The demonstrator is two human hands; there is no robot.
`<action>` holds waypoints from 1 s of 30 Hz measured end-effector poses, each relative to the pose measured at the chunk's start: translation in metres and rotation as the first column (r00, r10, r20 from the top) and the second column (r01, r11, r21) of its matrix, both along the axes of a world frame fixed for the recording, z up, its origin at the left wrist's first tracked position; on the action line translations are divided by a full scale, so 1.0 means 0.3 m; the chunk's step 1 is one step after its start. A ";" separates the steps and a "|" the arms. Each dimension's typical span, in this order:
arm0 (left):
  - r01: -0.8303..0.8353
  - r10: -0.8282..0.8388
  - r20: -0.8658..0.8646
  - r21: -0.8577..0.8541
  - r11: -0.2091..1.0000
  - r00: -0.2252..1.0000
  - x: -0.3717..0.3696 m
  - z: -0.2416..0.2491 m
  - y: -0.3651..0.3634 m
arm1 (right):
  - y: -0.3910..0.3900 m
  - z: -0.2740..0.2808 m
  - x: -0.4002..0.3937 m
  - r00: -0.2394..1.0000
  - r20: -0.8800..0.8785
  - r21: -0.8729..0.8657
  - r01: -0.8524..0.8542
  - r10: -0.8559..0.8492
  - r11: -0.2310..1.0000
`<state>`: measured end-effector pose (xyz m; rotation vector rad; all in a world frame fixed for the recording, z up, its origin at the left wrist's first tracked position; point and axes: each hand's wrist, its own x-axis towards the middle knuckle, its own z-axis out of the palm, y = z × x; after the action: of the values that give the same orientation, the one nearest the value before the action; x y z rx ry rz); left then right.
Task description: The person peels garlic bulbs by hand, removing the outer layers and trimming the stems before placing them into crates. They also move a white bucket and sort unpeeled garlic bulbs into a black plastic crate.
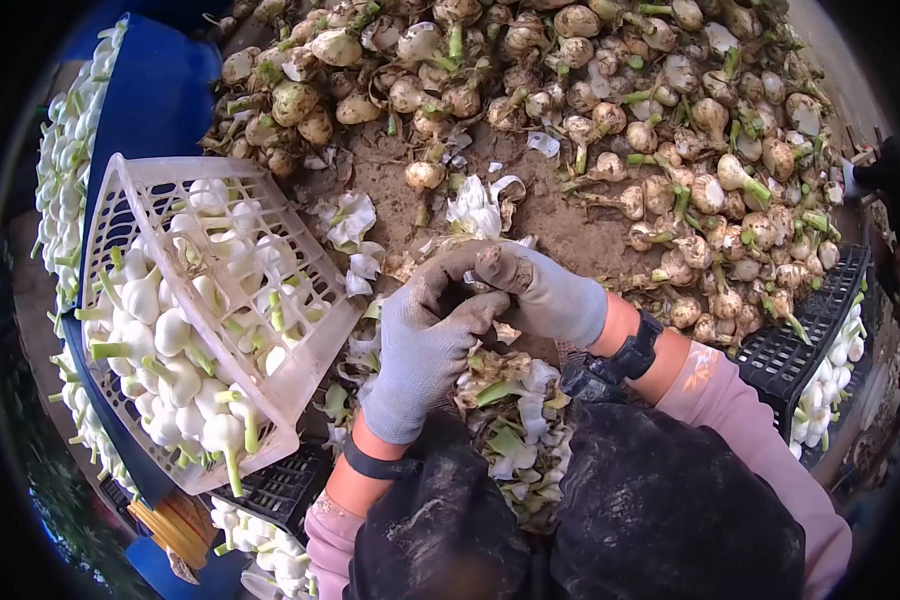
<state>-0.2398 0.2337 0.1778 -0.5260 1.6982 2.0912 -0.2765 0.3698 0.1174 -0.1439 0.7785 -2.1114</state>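
Observation:
In the head view, my left hand [420,345] and my right hand [555,295] meet in front of my body, both in light grey gloves with soil-darkened fingers. The fingers of each are curled and their tips come together. Whatever they grip, if anything, is hidden behind the fingers. Just beyond them lies torn white garlic skin [478,208] on the soil. Below my hands, more peeled garlic skins [515,430] are heaped between my knees. A soil-covered garlic bulb [425,176] lies ahead of my left hand.
A large pile of dirty garlic bulbs [590,130] spreads across the back and right. At left, a tilted white plastic crate [305,395] holds clean garlic with green stems. Black crates [800,340] stand at right, beside more white garlic. A blue sheet [165,90] rises behind the white crate.

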 end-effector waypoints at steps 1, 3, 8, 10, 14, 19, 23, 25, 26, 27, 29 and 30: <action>-0.050 0.050 0.015 0.008 0.999 0.999 0.009 -0.008 0.003 | 0.013 -0.015 0.000 0.998 0.016 0.043 -0.058 0.057 0.997; -0.071 0.071 -0.003 -0.001 0.998 0.998 0.009 0.000 0.006 | 0.020 0.004 -0.008 0.992 0.035 0.090 -0.120 0.118 0.989; -0.101 0.000 -0.341 -0.278 0.955 0.940 0.007 -0.058 -0.009 | 0.006 0.057 -0.021 0.991 0.104 -0.004 -0.086 0.086 0.996; -0.041 -0.079 -0.306 -0.365 0.930 0.949 0.004 -0.046 -0.023 | -0.003 0.055 -0.015 0.989 0.103 -0.037 -0.102 0.106 0.994; -0.063 -0.092 -0.361 -0.394 0.917 0.928 0.008 -0.075 -0.035 | -0.002 0.031 -0.001 0.975 0.165 -0.047 -0.142 0.148 0.989; -0.022 -0.256 -0.350 -0.625 0.780 0.901 0.001 -0.096 -0.075 | -0.025 -0.032 0.008 0.956 -0.278 0.213 -0.035 0.095 0.976; 0.005 -0.019 -0.041 -0.305 0.952 0.999 0.045 -0.143 -0.139 | 0.007 -0.105 -0.014 0.559 -0.787 0.594 0.574 0.261 0.563; -0.030 0.013 0.145 0.111 0.993 0.989 0.044 -0.115 -0.099 | -0.003 -0.070 -0.029 0.342 -0.835 0.534 0.693 0.431 0.484; 0.083 -0.117 0.188 0.180 0.980 0.975 0.046 -0.128 -0.095 | -0.014 -0.042 -0.027 0.263 -0.851 0.498 0.678 0.454 0.541; 0.089 -0.118 0.187 0.158 0.983 0.975 0.052 -0.137 -0.092 | -0.022 -0.024 -0.021 0.181 -0.863 0.462 0.659 0.471 0.594; 0.099 -0.122 0.169 0.141 0.985 0.978 0.052 -0.136 -0.088 | -0.039 -0.103 0.033 0.581 -0.758 0.587 0.412 0.295 0.697; 0.062 -0.085 0.139 0.162 0.985 0.987 0.050 -0.130 -0.084 | -0.045 -0.122 0.039 0.881 -0.445 0.565 0.138 0.160 0.813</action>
<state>-0.2250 0.2086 0.1387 -0.5442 1.4358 2.0589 -0.2647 0.3562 0.0806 -0.3383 1.6905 -1.7339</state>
